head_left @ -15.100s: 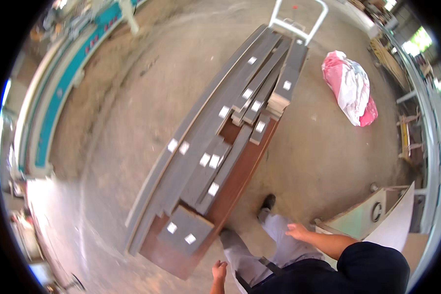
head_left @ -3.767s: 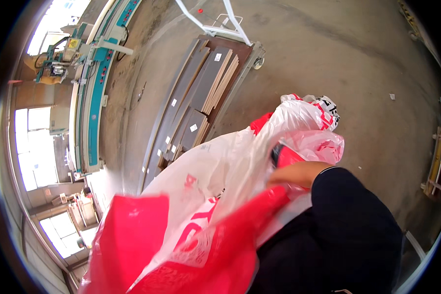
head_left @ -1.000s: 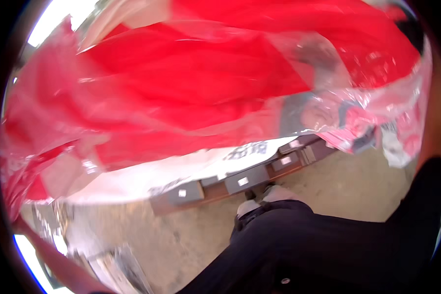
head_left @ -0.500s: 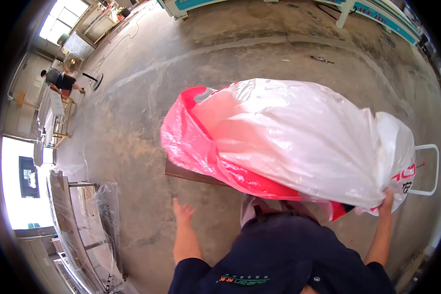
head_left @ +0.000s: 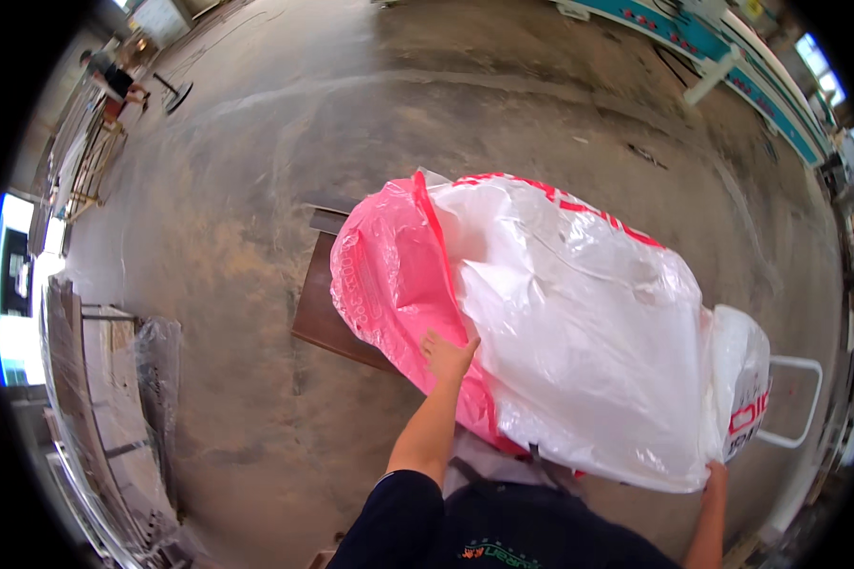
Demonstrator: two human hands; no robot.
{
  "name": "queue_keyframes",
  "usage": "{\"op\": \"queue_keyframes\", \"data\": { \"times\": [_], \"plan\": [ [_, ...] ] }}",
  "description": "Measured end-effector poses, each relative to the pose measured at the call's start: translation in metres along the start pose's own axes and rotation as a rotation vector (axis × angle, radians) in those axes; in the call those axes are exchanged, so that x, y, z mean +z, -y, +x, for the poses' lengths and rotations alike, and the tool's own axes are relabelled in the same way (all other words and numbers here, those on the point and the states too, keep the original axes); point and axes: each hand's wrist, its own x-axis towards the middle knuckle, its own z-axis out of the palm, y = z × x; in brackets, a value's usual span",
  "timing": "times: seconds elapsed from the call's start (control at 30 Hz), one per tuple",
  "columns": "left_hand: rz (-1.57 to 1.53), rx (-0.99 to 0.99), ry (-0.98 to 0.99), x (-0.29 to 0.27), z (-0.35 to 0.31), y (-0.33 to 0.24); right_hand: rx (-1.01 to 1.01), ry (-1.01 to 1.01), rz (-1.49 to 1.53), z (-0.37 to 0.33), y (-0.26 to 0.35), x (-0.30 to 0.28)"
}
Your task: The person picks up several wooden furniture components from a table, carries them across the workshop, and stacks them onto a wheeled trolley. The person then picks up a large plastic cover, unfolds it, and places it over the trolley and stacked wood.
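A large white plastic bag (head_left: 588,332) with red print and a folded-back pink part (head_left: 389,256) spreads out in front of me. Over the pink part, close to where it meets the white, is my left hand (head_left: 449,356); its fingers are apart and seem to touch the film. My right hand (head_left: 716,476) is closed on the bag's near right edge, its fingers partly hidden. Beneath the bag's left end, a brown panel (head_left: 327,308) sticks out; what else lies under the plastic is hidden.
A white tubular frame (head_left: 816,403) juts out right of the bag. Plastic-wrapped panels on a rack (head_left: 109,379) stand at left. Far left, a person (head_left: 114,78) is by a workbench. A teal and white machine (head_left: 721,71) stands at the far right on the concrete floor.
My left hand has come from beside the bag up onto its pink part. The white plastic lies flatter and reaches nearer to me; the right hand still grips its edge. The view has shifted.
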Motion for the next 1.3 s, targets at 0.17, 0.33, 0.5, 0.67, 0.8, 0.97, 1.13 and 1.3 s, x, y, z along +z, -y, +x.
{"op": "queue_keyframes", "data": {
  "times": [0.17, 0.33, 0.5, 0.67, 0.8, 0.97, 1.13, 1.3],
  "plan": [
    [0.253, -0.092, 0.014, 0.035, 0.049, 0.012, 0.025, 0.069, -0.085, 0.024, 0.024, 0.017],
    [0.121, -0.244, 0.102, 0.050, 0.068, 0.039, 0.013, 0.096, -0.102, 0.047, 0.060, 0.063],
    [-0.238, -0.028, -0.321, 0.018, 0.127, 0.092, -0.004, 0.289, -0.892, 0.117, 0.049, 0.085],
    [-1.230, -0.009, -0.521, -0.175, 0.199, 0.117, -0.679, -0.194, -0.779, 0.161, 0.132, 0.137],
    [-1.534, 0.302, -0.482, -0.329, 0.202, 0.117, -0.908, 0.184, -0.178, 0.041, 0.255, 0.295],
    [-1.138, 0.193, -0.629, -0.385, 0.252, 0.194, -1.150, 0.678, -0.123, -0.125, 0.326, 0.496],
    [-1.337, 0.243, -0.428, -0.356, 0.343, 0.251, -0.830, 1.311, -0.675, -0.233, 0.280, 0.717],
    [-0.594, 0.202, -0.543, -0.352, 0.413, 0.256, -1.018, 0.727, -1.110, -0.215, 0.297, 0.939]
  ]
}}
